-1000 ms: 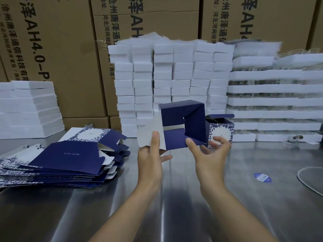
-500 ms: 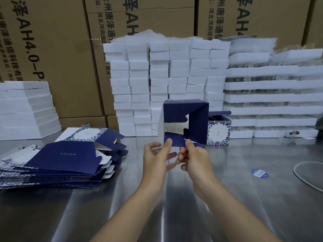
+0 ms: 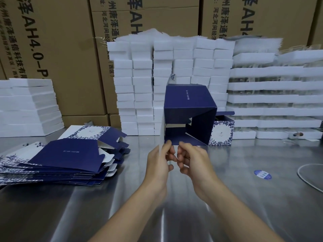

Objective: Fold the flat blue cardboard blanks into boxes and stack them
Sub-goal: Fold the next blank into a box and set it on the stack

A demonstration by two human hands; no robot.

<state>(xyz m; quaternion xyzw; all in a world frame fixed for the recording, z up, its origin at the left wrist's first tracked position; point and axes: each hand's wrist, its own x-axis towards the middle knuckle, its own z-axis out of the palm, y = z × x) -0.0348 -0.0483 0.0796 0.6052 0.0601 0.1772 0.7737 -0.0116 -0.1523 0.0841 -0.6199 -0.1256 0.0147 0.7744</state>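
A half-formed dark blue box (image 3: 189,103) is held up over the steel table, its open end with partly folded flaps facing me. My left hand (image 3: 160,160) pinches its near left bottom edge, where a blurred white flap stands on edge. My right hand (image 3: 189,158) has curled fingers at the bottom flap, just right of the left hand. A pile of flat blue and white blanks (image 3: 57,154) lies at the left. One finished box with a floral white panel (image 3: 221,131) stands behind the held box, to the right.
The steel table (image 3: 227,198) reflects light. White foam blocks (image 3: 167,70) are stacked at the back, more at the left (image 3: 26,105), and white trays (image 3: 272,102) at the right. Brown cartons (image 3: 61,49) form the back wall. A round blue sticker (image 3: 262,174) and a white cable (image 3: 307,179) lie at the right.
The box has been squared up and tilted so its blue top panel shows. Both hands have come together at its lower front edge, and the white side flap has swung inward.
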